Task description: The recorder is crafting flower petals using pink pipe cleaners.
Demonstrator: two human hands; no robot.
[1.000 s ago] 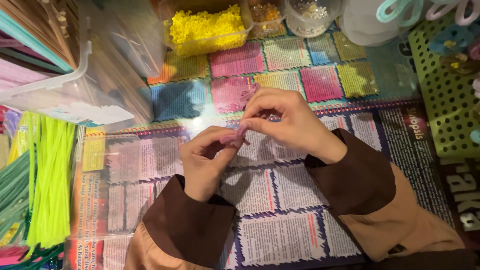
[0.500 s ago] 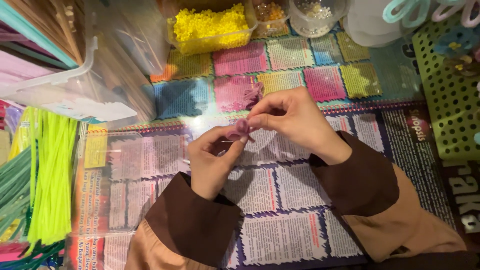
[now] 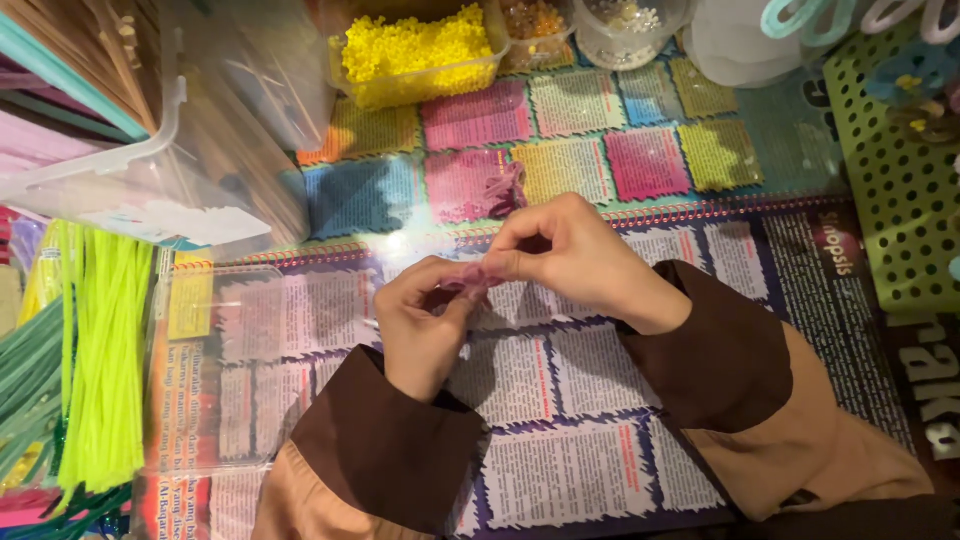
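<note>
Both hands are meeting over the middle of the desk (image 3: 760,300), which is covered with printed paper sheets in many colours. The left hand (image 3: 425,325) is pinching its fingertips together on one end of a small pink piece (image 3: 470,276), and the right hand (image 3: 575,255) is pinching the other end, so the piece is sitting between the two hands, just above the desk's centre. It is too small and too covered by fingers to tell exactly what it is. Both wrists are wearing dark brown cuffs over tan sleeves.

Just beyond the right hand, toward the far edge, a small dark pink bundle (image 3: 505,188) is lying on the paper. At the far edge a clear tub of yellow beads (image 3: 415,50) is standing, with a small tub of orange beads (image 3: 535,20) and a round clear jar (image 3: 625,25) beside it. A large clear plastic box (image 3: 160,150) is filling the far left corner. Along the left edge, bright yellow-green pipe cleaners (image 3: 100,360) are lying in a bunch, with a flat clear lid (image 3: 215,370) beside them. A green perforated basket (image 3: 900,170) is standing at the right edge.
</note>
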